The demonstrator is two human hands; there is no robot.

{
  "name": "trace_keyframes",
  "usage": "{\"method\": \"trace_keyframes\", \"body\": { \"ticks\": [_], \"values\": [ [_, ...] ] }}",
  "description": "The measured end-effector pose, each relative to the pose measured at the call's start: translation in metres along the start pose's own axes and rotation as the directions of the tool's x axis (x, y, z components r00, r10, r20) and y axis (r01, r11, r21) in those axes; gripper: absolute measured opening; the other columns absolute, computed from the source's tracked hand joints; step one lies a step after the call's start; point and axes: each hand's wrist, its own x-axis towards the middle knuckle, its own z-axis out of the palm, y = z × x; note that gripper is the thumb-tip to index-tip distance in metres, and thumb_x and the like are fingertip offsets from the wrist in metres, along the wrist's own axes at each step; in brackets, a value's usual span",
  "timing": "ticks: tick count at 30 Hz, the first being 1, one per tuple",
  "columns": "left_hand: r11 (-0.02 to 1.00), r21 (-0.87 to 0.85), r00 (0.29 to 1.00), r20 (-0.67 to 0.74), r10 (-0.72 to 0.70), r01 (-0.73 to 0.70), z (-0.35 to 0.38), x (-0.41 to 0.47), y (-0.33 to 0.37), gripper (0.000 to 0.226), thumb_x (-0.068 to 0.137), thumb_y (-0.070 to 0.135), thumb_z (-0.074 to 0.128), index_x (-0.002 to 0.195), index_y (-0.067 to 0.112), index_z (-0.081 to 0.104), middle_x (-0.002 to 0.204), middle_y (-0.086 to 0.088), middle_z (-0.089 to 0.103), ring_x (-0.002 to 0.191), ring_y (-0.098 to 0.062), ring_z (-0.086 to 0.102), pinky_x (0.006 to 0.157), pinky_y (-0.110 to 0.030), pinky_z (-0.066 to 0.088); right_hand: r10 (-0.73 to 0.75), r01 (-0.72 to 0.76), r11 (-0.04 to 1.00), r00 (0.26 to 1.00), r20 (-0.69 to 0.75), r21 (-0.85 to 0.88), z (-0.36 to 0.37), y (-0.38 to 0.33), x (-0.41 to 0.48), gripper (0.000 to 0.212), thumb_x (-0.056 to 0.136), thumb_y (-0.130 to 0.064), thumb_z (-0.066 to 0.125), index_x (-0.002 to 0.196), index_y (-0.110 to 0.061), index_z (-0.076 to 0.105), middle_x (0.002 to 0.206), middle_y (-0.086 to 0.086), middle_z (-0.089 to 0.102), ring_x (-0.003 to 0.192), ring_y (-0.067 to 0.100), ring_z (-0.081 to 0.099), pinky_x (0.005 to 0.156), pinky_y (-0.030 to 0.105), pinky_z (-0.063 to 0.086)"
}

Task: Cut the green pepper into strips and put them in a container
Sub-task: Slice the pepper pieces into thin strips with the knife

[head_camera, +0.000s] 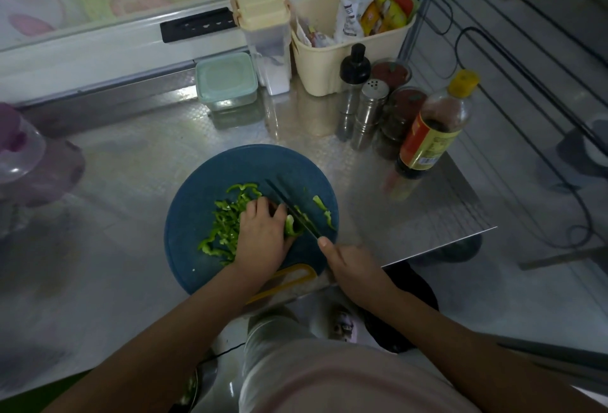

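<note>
**Green pepper under the knife on a blue board**

The left hand (261, 235) lies palm down on the round blue cutting board (204, 182). Its fingers (263, 207) are curled over the uncut pepper piece (290, 227) and pin it to the board.

The knife (292, 208) has its blade set against the knuckles of those fingers, on their right side, edge down on the pepper piece. The right hand (348, 268) grips the knife with the forefinger laid straight toward the blade. The handle is hidden under the hand.

A heap of cut strips (223, 225) lies to the left of the left fingers and partly under the wrist. A few loose strips (324, 212) lie beyond the blade, ahead of the right forefinger.

The board rests on a metal surface (131, 166). Well beyond both sets of fingers, by the back wall, stands a lidded box (226, 80) with its pale green lid on. A sauce bottle (434, 129) and a steel shaker (370, 106) stand far ahead of the right fingers.
</note>
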Motion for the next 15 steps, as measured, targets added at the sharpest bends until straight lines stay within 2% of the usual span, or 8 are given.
{"method": "trace_keyframes", "body": {
  "ticks": [2,4,6,8,9,11,15],
  "values": [
    [1.0,0.006,1.0,-0.01,0.002,-0.002,0.0001,-0.0001,-0.0001,0.056,0.058,0.038,0.084,0.104,0.01,0.066,0.093,-0.018,0.057,0.083,-0.036,0.056,0.067,-0.041,0.05,-0.018,0.018,1.0,1.0,-0.001,-0.012,0.0,-0.0001,-0.0014,0.05,0.102,-0.037,0.024,0.056,-0.019,0.035,0.059,0.006,0.049,0.062,0.023,0.048,0.063,0.03,0.031],
    [1.0,0.014,1.0,-0.021,0.009,-0.008,-0.0001,0.0002,0.0,0.059,0.056,0.038,0.085,0.104,0.011,0.066,0.092,-0.018,0.057,0.082,-0.036,0.056,0.064,-0.041,0.049,-0.03,0.03,0.999,1.0,0.003,-0.028,-0.0013,-0.0033,-0.0035,0.049,0.102,-0.036,0.023,0.058,-0.02,0.036,0.074,0.018,0.061,0.072,0.03,0.056,0.069,0.034,0.035],
    [1.0,0.016,0.999,-0.03,0.014,-0.014,0.0003,0.0005,0.0004,0.059,0.055,0.038,0.085,0.104,0.011,0.066,0.091,-0.018,0.057,0.081,-0.036,0.057,0.063,-0.041,0.049,-0.038,0.038,0.998,0.999,0.007,-0.052,-0.0018,-0.0031,-0.0041,0.051,0.101,-0.041,0.016,0.063,-0.017,0.041,0.083,0.022,0.062,0.079,0.032,0.058,0.071,0.035,0.036],
    [1.0,0.013,0.999,-0.033,0.014,-0.013,0.0012,0.0006,0.0006,0.06,0.055,0.038,0.085,0.105,0.011,0.066,0.091,-0.018,0.057,0.081,-0.036,0.057,0.063,-0.041,0.05,-0.045,0.047,0.994,0.999,0.026,-0.094,-0.0003,-0.0008,-0.003,0.062,0.095,-0.05,0.008,0.078,-0.01,0.053,0.08,0.018,0.059,0.077,0.031,0.055,0.067,0.031,0.031],
    [1.0,0.01,0.999,-0.033,0.013,-0.013,0.0015,0.0006,0.0006,0.06,0.054,0.037,0.086,0.105,0.011,0.066,0.091,-0.018,0.057,0.081,-0.036,0.057,0.063,-0.041,0.05,-0.036,0.038,0.995,0.999,0.031,-0.095,0.0009,0.0016,-0.0017,0.06,0.096,-0.049,0.01,0.081,-0.01,0.054,0.076,0.015,0.056,0.075,0.03,0.055,0.066,0.029,0.03],
    [1.0,0.008,0.999,-0.034,0.011,-0.011,0.0018,0.0005,0.0007,0.06,0.054,0.037,0.086,0.104,0.01,0.066,0.09,-0.018,0.058,0.081,-0.036,0.057,0.063,-0.042,0.05,-0.027,0.029,0.996,0.999,0.035,-0.079,0.0035,0.0043,0.0004,0.05,0.101,-0.04,0.019,0.074,-0.011,0.049,0.068,0.009,0.051,0.073,0.03,0.055,0.065,0.026,0.029],
    [1.0,-0.003,0.999,-0.033,0.015,-0.015,0.0023,0.0002,0.0011,0.059,0.054,0.035,0.086,0.103,0.009,0.066,0.091,-0.018,0.058,0.082,-0.036,0.058,0.063,-0.042,0.05,0.003,-0.003,1.0,1.0,0.019,-0.011,0.004,0.0043,0.0026,0.055,0.101,-0.039,0.024,0.054,-0.015,0.037,0.055,0.003,0.044,0.064,0.024,0.05,0.063,0.027,0.03]
  ]
}}
